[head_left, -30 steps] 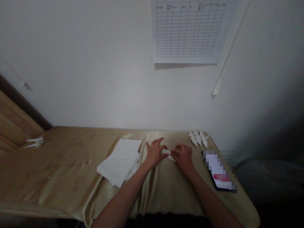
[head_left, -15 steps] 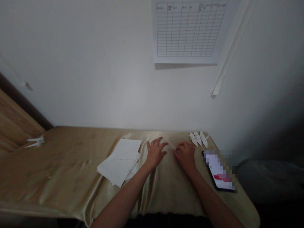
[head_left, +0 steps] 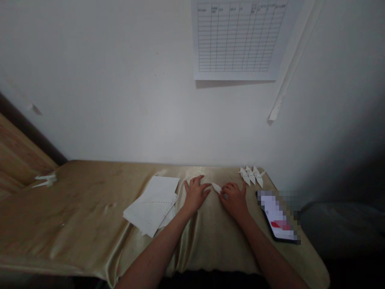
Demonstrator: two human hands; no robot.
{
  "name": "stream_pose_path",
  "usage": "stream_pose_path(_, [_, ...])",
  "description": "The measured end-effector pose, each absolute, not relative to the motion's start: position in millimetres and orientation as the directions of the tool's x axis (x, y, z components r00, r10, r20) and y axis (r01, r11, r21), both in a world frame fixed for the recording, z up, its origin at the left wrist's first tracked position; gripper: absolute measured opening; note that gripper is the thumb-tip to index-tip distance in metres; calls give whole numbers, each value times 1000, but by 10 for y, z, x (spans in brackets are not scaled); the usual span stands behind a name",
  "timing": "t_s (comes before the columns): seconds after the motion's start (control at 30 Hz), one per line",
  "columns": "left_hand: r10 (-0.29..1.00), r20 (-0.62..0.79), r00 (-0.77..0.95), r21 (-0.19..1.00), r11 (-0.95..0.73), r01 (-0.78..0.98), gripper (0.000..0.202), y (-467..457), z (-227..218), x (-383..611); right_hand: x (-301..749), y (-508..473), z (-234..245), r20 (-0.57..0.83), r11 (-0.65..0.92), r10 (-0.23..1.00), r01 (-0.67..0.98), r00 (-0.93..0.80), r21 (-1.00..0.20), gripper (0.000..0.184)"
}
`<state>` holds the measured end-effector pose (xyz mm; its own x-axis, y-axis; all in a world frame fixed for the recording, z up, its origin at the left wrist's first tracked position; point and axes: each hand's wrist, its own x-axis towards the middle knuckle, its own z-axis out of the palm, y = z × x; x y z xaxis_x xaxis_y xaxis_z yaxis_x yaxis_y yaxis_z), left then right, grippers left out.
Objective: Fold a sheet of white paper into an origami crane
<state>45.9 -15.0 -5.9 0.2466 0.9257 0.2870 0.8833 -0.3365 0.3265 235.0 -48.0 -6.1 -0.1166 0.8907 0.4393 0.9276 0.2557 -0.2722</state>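
A small, narrow piece of folded white paper (head_left: 216, 188) lies slantwise between my two hands, pointed at its far left end. My right hand (head_left: 236, 198) pinches its near right end between thumb and fingertips; the exact grip is partly hidden behind the fingers. My left hand (head_left: 196, 194) is over the cloth with its fingers apart. Its index fingertip comes up to the paper's pointed end, and whether it touches is too small to tell. Beyond my right hand, several folded white paper cranes (head_left: 251, 176) stand in a row.
A loose stack of white paper sheets (head_left: 153, 200) lies left of my left forearm. To the right rests a phone (head_left: 278, 218) with its screen lit. A folded white paper piece (head_left: 45, 180) sits at the table's far left. Satin cloth (head_left: 81, 212) covers the table against the wall.
The folded paper has turned from a thin edge to a broader white face. My right hand's fingers have shifted slightly left, and one finger now stands raised. My left hand has barely moved.
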Motion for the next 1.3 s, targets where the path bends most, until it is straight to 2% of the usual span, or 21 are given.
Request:
stream_pose_path(0.37, [942,223,249,368,-318,874,31,-166,-41,473,2326,-485,-84,360,317,917,860,-170,-401,21])
stream_pose_path(0.73, [953,189,238,356,-293,888,45,-157,-23,510,2323,-400,-117,259,141,966,849,-5,-510,10])
stream_pose_path(0.9, [946,168,279,369,-322,872,32,-186,14,517,2327,-391,-138,251,132,968,860,-5,-492,10])
stream_pose_path(1.07, [931,193,309,387,-362,848,15,-187,0,501,2355,-372,-161,295,203,954,845,-57,-495,11])
stream_pose_path(1.3, [918,167,360,398,-397,827,20,-205,-15,423,2431,-398,-174,331,367,918,786,-218,-498,25])
